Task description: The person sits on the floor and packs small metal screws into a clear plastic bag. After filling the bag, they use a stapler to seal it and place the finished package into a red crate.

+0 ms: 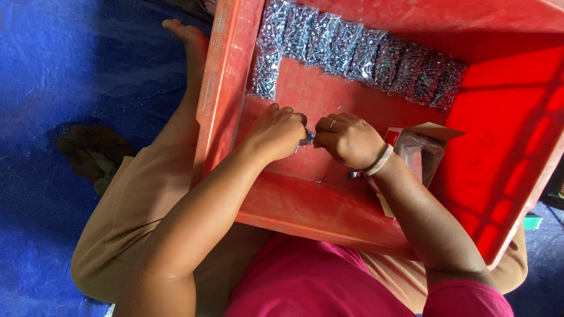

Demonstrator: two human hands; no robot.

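In red crate (235,76), frame centre: both hands pinch one small screw packet (306,140).
Left hand (279,132), right hand (348,140) closed on it; bagged screws (358,53) line upper wall.

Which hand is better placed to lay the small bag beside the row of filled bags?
Probably the left hand: it lies closer to the row of filled bags. The right hand sits nearer the open box.

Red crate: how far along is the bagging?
Done: a row of filled clear screw bags lines the red crate's far wall, turning down its left side. In hand: the left hand and right hand pinch one small bag between them. Left: cannot tell; an opened carton lies beside the right wrist.
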